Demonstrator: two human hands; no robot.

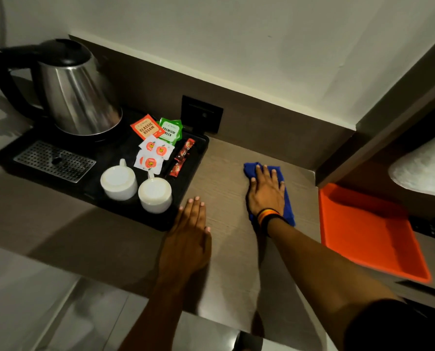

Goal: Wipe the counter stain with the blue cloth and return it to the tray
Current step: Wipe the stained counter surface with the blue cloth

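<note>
The blue cloth (249,169) lies flat on the wooden counter (221,183), near the back wall. My right hand (266,192) rests palm down on top of it, fingers spread, covering most of the cloth. My left hand (189,230) lies flat on the bare counter beside the black tray, fingers together and holding nothing. An orange tray (366,231) with nothing in it sits to the right of the cloth at the counter's end. No stain is visible on the counter; the spot under the cloth is hidden.
A black tray (198,158) on the left carries a steel kettle (77,97), two white cups (118,182), tea sachets (148,129) and stick packets. A black wall socket (202,114) sits behind it. A white towel (424,171) lies at the far right.
</note>
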